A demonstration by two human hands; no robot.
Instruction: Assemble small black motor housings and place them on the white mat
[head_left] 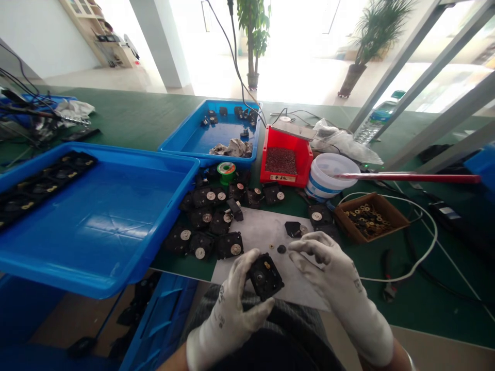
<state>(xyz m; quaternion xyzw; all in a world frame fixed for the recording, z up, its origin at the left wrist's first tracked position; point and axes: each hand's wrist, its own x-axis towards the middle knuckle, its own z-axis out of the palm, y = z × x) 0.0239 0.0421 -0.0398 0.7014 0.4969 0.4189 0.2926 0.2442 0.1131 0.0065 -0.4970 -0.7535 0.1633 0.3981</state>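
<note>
In my white-gloved left hand (237,296) a small square black housing (266,278) is gripped by its edges, thumb below and fingers above. Brass-coloured parts show on its face. My right hand (325,265), also gloved, hovers over a white sheet (255,226) with its fingers apart and nothing visible in them. Just left of its fingertips lie a small dark round piece (281,249) and a tiny brass ring (271,247). Beyond the fingers sits a black part with a metal disc (294,229).
Several black housings with silver discs (201,219) cover the green table left of the sheet. Around them stand blue trays (116,206), a green solder spool (226,172), a red bin (270,175), a white bucket (323,190), a box of brass rings (358,234) and pliers (388,278).
</note>
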